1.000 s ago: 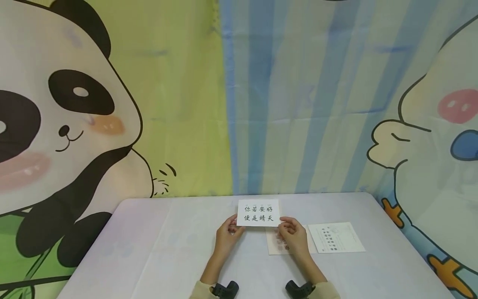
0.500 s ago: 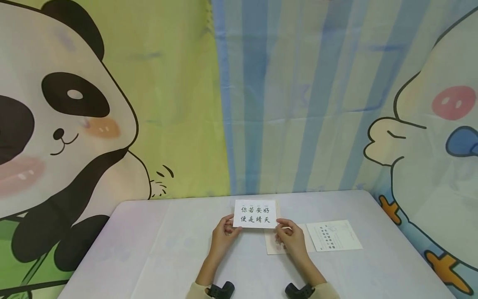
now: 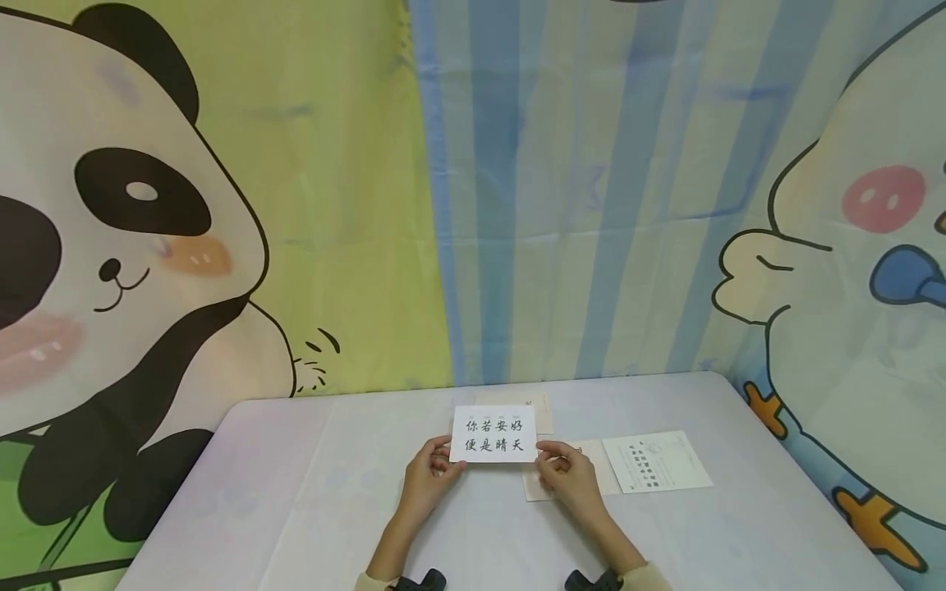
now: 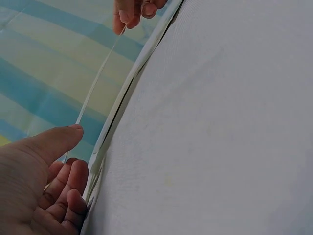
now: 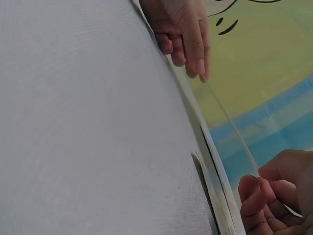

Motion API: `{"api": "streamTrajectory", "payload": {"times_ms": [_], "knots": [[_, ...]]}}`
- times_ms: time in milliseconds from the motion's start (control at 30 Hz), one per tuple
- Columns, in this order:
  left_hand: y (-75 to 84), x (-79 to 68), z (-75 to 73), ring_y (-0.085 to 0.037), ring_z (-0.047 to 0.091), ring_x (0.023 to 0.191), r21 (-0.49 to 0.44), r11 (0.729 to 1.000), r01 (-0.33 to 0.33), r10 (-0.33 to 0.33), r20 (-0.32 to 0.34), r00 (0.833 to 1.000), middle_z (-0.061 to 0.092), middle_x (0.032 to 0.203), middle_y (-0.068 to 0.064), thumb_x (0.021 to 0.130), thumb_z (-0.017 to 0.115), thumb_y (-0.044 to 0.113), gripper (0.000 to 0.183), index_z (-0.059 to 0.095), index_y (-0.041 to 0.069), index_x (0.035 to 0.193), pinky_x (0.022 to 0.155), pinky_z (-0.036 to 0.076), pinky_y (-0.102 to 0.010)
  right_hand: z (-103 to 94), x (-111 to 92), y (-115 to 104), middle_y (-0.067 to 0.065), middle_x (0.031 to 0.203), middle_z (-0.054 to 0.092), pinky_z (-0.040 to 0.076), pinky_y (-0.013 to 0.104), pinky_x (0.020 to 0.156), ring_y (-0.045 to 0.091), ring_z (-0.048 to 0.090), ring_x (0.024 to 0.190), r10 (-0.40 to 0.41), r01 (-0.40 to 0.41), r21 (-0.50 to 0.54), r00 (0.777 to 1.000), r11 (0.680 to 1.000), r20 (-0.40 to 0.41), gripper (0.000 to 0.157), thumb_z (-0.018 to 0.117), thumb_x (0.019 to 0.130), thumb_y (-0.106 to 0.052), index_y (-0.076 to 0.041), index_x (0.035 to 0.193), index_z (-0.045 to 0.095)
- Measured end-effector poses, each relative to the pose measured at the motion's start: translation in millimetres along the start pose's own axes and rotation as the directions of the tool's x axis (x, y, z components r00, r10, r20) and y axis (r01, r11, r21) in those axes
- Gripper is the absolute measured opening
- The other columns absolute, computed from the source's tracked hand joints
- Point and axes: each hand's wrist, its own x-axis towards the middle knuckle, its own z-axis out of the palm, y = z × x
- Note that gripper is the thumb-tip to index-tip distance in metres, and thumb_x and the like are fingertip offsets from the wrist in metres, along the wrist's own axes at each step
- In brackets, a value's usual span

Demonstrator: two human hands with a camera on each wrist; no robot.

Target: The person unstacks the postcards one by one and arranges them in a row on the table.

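A white card (image 3: 493, 451) with two lines of black Chinese characters is held up above the table, its printed side toward the head camera. My left hand (image 3: 429, 482) pinches its lower left corner, and my right hand (image 3: 575, 480) pinches its lower right corner. Both wrist views show the card edge-on, as a thin pale line (image 4: 100, 73) stretching between the two hands. Below and behind my right hand lies a cream card (image 3: 604, 476), partly covered by it. Another cream card (image 3: 545, 414) lies behind the held one, mostly hidden.
A white card (image 3: 676, 464) with a column of dark characters lies to the right, beside the cream card. The white-covered table (image 3: 332, 492) reaches back to a cartoon-printed curtain (image 3: 355, 205) with a panda. Black cameras (image 3: 594, 581) are strapped to both wrists.
Both hands have brought the held card slightly nearer and to the left. More of the cream card behind it now shows. The head view has also shifted a little.
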Motion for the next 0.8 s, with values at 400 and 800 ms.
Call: {"api": "streamTrajectory", "payload": {"times_ms": [400,800], "knots": [[1.3,-18.1,-8.3,-0.005,0.055,0.07,0.008,1.0,0.006,-0.006,0.031,1.0,0.063,0.095,-0.009,0.08,0.079,0.011,0.055,0.053,-0.005,0.125,0.061,0.045,-0.018,3.0,-14,-3,0.007,0.085,0.066,0.046,0.018,0.051,0.006,0.055,0.057,-0.001,0.002,-0.008,0.999,1.0,0.042,0.023,0.069,0.081,0.004,0.003,0.104,0.069],[6.4,-29.7,-17.5,-0.004,0.053,0.069,0.02,1.0,0.001,-0.001,0.038,0.999,0.062,0.093,-0.008,0.077,0.081,0.012,0.056,0.052,-0.005,0.123,0.057,0.041,-0.018,5.3,-19,1,0.005,0.083,0.064,0.047,0.02,0.051,0.008,0.056,0.057,-0.034,0.039,-0.064,0.996,0.997,0.088,0.021,0.068,0.081,0.003,0.004,0.102,0.068]]}}
